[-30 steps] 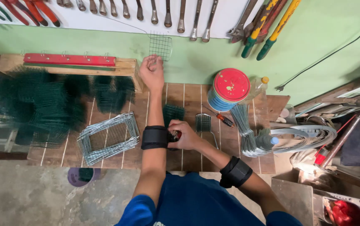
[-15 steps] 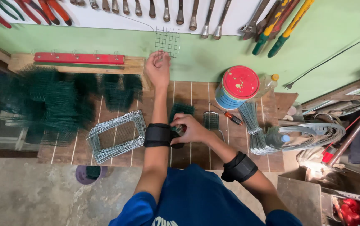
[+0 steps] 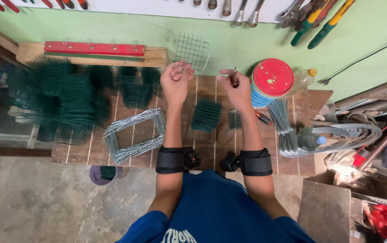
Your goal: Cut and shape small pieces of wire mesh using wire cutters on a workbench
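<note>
Green wall runs along the back of a wooden workbench (image 3: 202, 153), with hand tools (image 3: 310, 20) hanging from a white strip above it. At the far left of the bench sits a heap of dark green wire mesh pieces (image 3: 67, 99), backed by a wooden block carrying a red bar (image 3: 94, 48). Just right of the heap lies a grey wire frame (image 3: 135, 134), flat on the boards.

Next comes the left hand (image 3: 175, 81), raised over the back edge of the bench with its fingers curled shut around thin wire; that wire seems to join the square green mesh panel (image 3: 192, 50), which stands against the wall just above and right of this hand. A black strap wraps the forearm below.

Between the two forearms a small dark green mesh block (image 3: 206, 114) rests on the bench, apart from both hands. The right hand (image 3: 234, 87) is closed on a small dark tool (image 3: 234, 78), held upright between thumb and fingers, close beside the left hand and just below the panel's right corner. Right of it stands a spool with a red lid (image 3: 272, 78), then bundles of grey wire (image 3: 288, 126).
</note>
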